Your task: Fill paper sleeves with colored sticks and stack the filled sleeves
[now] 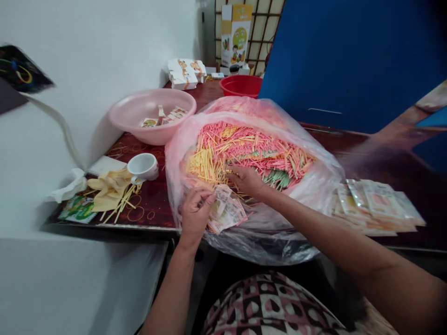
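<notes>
A large clear plastic bag (324,163) lies open in front of me, heaped with thin pink, yellow and green sticks (244,144). At its near left edge, my left hand (197,209) is closed on small printed plastic packets (226,209), which fan out to the right of the fingers. My right hand (246,180) reaches into the near side of the heap, its fingers bent together among the sticks. The fingertips partly hide what they grip. Beneath the packets, the bag's near rim hangs over the table edge.
A pink basin (122,116) with small packets stands back left, a red basin (240,85) behind the bag. On the left are a white cup (143,166) and a yellow glove (110,188). Flat packets (380,204) are stacked right. Another person's arm (394,135) comes in from the right.
</notes>
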{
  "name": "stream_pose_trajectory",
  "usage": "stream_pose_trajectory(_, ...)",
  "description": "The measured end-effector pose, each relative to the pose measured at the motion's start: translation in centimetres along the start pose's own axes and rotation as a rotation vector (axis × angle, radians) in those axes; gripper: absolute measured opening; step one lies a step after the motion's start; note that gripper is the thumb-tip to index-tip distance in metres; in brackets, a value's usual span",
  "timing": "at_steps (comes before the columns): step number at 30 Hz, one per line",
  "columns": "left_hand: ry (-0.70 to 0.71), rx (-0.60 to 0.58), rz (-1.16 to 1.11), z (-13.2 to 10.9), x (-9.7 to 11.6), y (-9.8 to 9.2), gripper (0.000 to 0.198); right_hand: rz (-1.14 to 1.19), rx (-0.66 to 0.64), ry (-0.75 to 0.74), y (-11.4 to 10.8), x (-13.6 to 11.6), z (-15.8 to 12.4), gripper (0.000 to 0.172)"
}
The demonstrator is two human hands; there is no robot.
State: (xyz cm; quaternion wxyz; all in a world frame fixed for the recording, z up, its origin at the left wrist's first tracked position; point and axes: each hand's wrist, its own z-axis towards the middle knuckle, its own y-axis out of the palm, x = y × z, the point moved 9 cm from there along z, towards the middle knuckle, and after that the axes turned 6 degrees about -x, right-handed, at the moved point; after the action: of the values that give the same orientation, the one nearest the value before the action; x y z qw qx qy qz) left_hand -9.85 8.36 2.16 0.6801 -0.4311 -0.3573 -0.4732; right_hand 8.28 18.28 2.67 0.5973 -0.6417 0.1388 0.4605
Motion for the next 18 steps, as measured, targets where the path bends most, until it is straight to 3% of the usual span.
stream_pose_trajectory(5,-0.131,0.024,-0.232,-0.9,-1.2,0.8,0.012,0.066,0.03,-0.01,0.4,0.9,-1.2,0.027)
stream_pose_trajectory(11,-0.047,0.022,-0.115,-0.9,1.1,0.9,0.007,0.24,0.285,0.0,-3.8,-0.3,-3.2,0.027)
stream_pose_trajectory(14,-0.037,0.032,-0.105,-0.8,1.3,1.1,0.008,0.622,0.349,-0.002,-4.7,-1.8,-4.7,0.028)
stream_pose_trajectory(18,-0.086,0.015,-0.228,-1.0,0.3,2.5,0.01,1.082,0.327,-0.002,-3.4,-4.1,-5.7,0.034)
